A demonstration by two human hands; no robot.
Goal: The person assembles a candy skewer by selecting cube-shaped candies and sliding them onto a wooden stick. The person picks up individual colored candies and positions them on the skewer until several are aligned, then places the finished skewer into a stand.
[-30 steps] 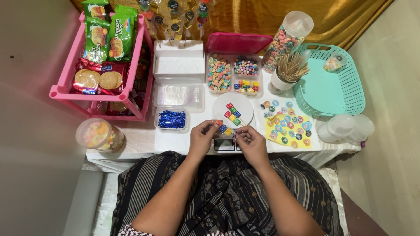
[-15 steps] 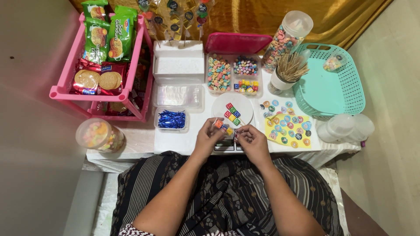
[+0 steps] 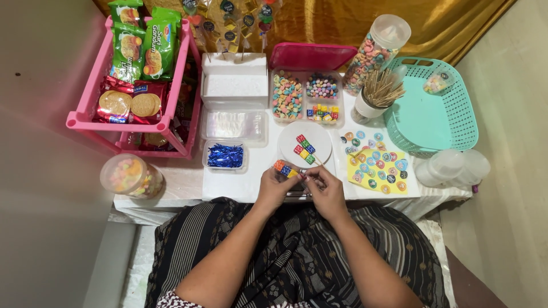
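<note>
1. Orange, blue and yellow candy cubes on a thin skewer point(image 3: 286, 169) sit at the near edge of the white table point(image 3: 182, 185), just in front of the white plate point(image 3: 319, 140).
2. We pinch the candy end with our left hand point(image 3: 275, 189), fingers closed on it.
3. Our right hand point(image 3: 327, 192) grips the stick end, fingertips closed.
4. On the plate lie two finished skewers point(image 3: 305, 150).
5. Left of it we see a tub of blue foil ties point(image 3: 225, 155); right, a yellow sticker sheet point(image 3: 378, 171).
</note>
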